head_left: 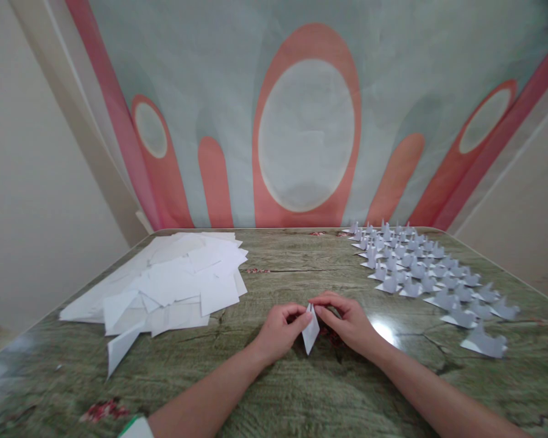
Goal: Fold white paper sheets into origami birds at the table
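Between my two hands, just above the near middle of the table, is a small white folded paper [310, 336], kite-shaped with its narrow point facing me. My left hand [281, 328] pinches its upper left side with thumb and fingers. At its top right edge, the thumb and fingertips of my right hand [344, 319] are closed on the same paper. The fingertips hide part of the paper's upper end.
Loose white paper sheets [173, 283] lie in an overlapping pile on the left, one folded piece [122, 348] jutting toward me. Rows of folded paper birds [411, 261] stand on the right, the nearest bird [484, 342] apart. A patterned backdrop [237, 79] rises behind the wood-look table [274, 389].
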### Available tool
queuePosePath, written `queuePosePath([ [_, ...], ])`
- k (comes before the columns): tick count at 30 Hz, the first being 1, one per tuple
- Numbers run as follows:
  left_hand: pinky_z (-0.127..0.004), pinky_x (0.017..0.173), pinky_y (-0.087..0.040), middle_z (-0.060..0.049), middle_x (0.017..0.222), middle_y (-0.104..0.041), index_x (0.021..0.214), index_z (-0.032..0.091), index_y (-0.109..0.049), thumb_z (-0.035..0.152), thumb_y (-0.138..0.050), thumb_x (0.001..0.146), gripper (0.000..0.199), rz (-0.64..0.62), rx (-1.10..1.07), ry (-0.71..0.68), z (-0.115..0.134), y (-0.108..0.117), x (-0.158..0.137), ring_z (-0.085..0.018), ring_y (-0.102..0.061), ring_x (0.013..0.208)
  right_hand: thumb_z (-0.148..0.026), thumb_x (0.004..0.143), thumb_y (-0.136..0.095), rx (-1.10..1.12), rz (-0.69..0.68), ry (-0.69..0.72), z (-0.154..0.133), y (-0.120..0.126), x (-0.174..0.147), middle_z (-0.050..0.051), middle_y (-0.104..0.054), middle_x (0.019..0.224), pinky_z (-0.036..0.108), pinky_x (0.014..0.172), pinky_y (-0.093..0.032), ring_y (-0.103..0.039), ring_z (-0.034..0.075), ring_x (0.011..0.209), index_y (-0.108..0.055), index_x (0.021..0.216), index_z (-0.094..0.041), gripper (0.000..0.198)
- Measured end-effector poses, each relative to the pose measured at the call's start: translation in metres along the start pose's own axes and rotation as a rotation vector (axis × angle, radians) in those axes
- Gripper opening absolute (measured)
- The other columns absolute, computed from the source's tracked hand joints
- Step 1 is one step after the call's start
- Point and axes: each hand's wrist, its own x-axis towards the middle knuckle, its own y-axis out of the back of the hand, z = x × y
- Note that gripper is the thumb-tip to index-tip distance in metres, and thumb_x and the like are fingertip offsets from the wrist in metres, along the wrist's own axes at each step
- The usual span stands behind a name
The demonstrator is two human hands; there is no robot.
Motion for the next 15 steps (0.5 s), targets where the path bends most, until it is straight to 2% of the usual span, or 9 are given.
queuePosePath([
  [9, -0.024, 0.064, -0.04, -0.003, 0.072, -0.063, 0.079, 0.011, -0.068, 0.034, -0.055, 0.081, 0.026, 0.008, 0.045, -0.008, -0.003, 0.0004, -0.0007, -0.015, -0.054, 0.068, -0.023, 0.079, -0.058, 0.008, 0.019, -0.018, 0.0006, -0.0015, -0.0003, 0.001, -0.06, 0.077, 0.026, 0.065, -0.048, -0.058, 0.014, 0.072, -0.066, 0.086, -0.021, 0.011],
  [15, -0.025, 0.065, -0.042, -0.004, 0.074, -0.064, 0.081, 0.011, -0.068, 0.034, -0.055, 0.082, 0.027, 0.019, 0.044, -0.014, -0.0049, 0.0004, -0.0006, -0.016, -0.056, 0.07, -0.018, 0.079, -0.058, -0.111, 0.054, 0.107, -0.0057, -0.0014, -0.0012, 0.001, -0.059, 0.074, 0.027, 0.064, -0.047, -0.057, 0.014, 0.069, -0.064, 0.083, -0.02, 0.008],
])
